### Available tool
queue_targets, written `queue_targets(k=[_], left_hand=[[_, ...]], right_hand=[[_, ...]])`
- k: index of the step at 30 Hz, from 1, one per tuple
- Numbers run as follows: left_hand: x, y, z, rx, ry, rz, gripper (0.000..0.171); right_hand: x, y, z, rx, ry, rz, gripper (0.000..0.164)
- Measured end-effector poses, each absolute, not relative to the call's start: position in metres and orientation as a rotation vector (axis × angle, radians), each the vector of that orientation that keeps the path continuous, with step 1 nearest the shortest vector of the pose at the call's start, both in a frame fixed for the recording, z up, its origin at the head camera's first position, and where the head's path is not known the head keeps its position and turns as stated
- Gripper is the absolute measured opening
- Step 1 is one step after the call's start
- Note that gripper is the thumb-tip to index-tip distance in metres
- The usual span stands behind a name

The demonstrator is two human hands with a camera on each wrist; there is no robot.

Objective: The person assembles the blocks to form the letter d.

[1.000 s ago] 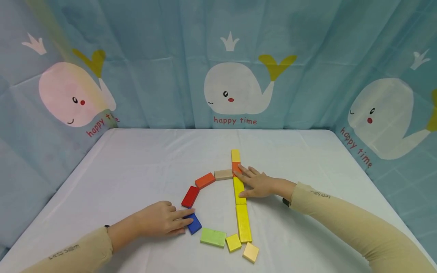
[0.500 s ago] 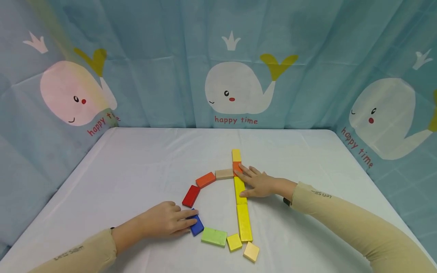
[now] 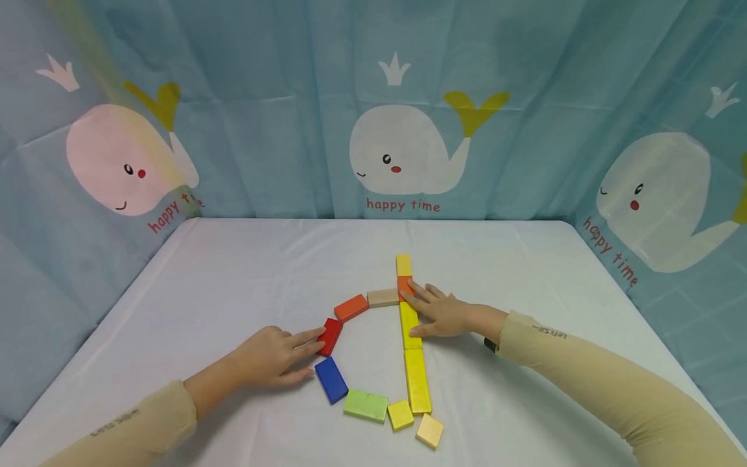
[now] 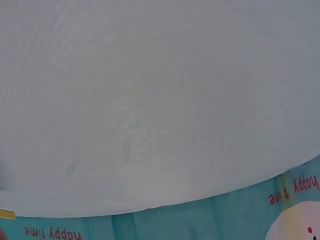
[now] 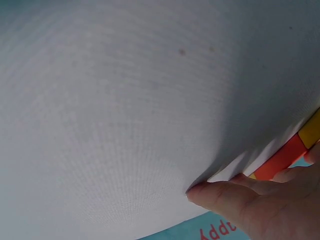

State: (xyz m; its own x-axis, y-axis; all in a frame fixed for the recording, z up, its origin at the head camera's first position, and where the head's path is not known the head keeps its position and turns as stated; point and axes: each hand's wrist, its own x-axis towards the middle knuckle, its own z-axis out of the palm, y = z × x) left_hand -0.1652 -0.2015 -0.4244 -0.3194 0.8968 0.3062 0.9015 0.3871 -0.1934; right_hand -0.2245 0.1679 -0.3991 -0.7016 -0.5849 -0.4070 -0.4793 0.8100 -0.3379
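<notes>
In the head view my left hand touches the red block with straight fingertips, its thumb beside the blue block. Spread fingers of my right hand rest on the orange block and the long yellow block, parts of a straight column. An orange-red block and a tan block continue the curve from the red one to the column. The right wrist view shows my right hand along the column's orange block. The left wrist view shows mostly white cloth.
Below the blue block lie a green block, a small yellow block and a pale tan square block. Another long yellow block forms the column's near end, a yellow one its far end. A whale-print curtain surrounds the white table.
My left hand has left the blue block, now nearer the green one, and moved up to the red block, which has shifted slightly right. My right hand stays put.
</notes>
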Motion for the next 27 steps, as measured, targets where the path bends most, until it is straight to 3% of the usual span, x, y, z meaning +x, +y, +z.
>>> queue_targets(k=[14, 27], left_hand=[[-0.165, -0.194, -0.420, -1.504, -2.319, 0.019, 0.048], [-0.193, -0.169, -0.414, -1.246, -2.735, 0.016, 0.061]], right_hand=[[-0.224, 0.166, -0.394, -0.787, 2.497, -0.283, 0.085], [-0.224, 0.167, -0.397, -0.775, 2.494, -0.262, 0.086]])
